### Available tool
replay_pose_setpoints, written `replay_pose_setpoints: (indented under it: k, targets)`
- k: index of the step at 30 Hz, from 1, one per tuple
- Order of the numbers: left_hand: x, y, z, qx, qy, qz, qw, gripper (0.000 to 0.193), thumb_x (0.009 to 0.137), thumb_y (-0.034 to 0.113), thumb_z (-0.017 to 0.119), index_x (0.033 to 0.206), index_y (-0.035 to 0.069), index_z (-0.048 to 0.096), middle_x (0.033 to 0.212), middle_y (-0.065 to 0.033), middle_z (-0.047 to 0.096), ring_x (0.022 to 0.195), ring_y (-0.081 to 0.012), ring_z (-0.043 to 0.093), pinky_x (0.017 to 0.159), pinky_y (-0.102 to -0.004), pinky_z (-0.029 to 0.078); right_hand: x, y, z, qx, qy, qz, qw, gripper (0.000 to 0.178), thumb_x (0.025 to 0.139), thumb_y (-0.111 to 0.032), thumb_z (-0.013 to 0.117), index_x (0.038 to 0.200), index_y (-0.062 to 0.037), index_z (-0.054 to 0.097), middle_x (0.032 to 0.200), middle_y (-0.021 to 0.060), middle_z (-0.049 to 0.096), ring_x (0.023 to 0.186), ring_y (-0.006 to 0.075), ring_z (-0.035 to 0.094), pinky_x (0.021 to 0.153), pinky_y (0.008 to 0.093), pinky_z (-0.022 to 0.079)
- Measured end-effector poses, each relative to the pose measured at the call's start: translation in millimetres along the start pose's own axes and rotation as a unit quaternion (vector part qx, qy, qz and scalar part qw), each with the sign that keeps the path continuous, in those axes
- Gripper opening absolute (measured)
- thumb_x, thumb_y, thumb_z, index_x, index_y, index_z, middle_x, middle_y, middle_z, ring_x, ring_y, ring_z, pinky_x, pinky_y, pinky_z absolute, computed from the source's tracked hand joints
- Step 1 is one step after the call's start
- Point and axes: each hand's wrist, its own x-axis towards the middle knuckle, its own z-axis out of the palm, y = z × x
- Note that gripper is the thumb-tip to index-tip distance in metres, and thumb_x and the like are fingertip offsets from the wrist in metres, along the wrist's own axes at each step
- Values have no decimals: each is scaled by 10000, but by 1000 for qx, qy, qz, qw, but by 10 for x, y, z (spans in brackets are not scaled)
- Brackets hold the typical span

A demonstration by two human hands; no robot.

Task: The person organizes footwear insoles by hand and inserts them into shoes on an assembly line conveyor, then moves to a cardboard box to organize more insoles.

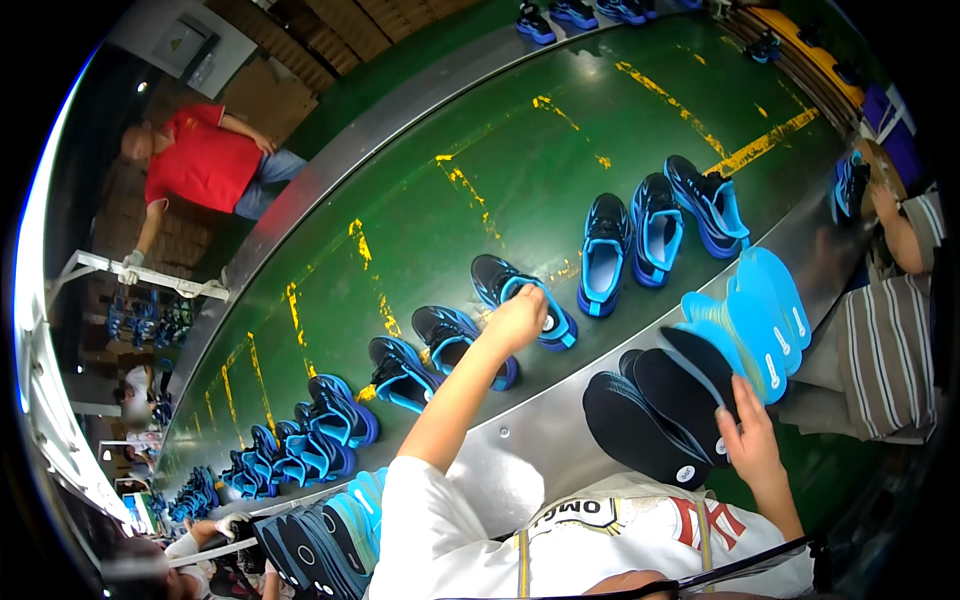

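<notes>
Black shoe [497, 281] under left fingers [530, 297]—grip unclear, three shoes [655, 195] beside, right fingers [744, 397] apart, touching insoles [640, 420]

Around me is a shoe factory floor: black-and-blue sneakers [605, 225] run in a row along a long, yellow-marked green surface [620, 130], people are stationed around it, and the dim brown stacks [320, 40] behind look like cartons.

Six separate shoes [606, 218] line the table's [640, 130] near edge, right of an uncountable crowd [335, 410], beside one bunch of black insoles [635, 420] and one of blue insoles [745, 325].
</notes>
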Motion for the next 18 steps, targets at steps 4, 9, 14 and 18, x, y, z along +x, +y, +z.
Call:
replay_pose_setpoints:
  k: [4, 9, 14, 18]
  targets:
    - [260, 138, -226, -383, 8, -41, 923, 112, 795, 66, 467, 814, 4, 376, 714, -146, 491, 725, -247, 509, 636, -334, 409, 334, 96, -126, -16, 17, 28, 999, 391, 870, -184, 384, 1157, 81, 377, 1158, 262, 407, 1088, 363, 396, 910, 354, 310]
    - [701, 384, -138, -104, -26, -28, 994, 367, 830, 261, 451, 1098, 51, 313, 765, -223, 543, 685, -377, 537, 559, -427, 419, 650, 174, -85, -7, 20, 20, 1000, 389, 869, -209, 390, 1147, 64, 404, 1147, 248, 426, 1078, 348, 410, 900, 349, 320]
    - [1135, 278, 123, 34, -58, 41, 997, 543, 793, 423, 457, 1253, 202, 271, 870, -161, 575, 715, -340, 560, 583, -420, 444, 849, 343, -8, 59, -12, 64, 996, 382, 869, -209, 395, 1143, 56, 412, 1105, 224, 468, 1008, 309, 474, 865, 339, 357]
    - [1214, 167, 248, -60, -15, 33, 997, 447, 794, 427, 456, 1187, 227, 382, 866, -161, 581, 753, -334, 563, 643, -417, 449, 1119, 231, -18, 190, 0, 86, 978, 335, 863, -198, 417, 1064, 63, 474, 968, 168, 538, 858, 203, 535, 736, 287, 424]
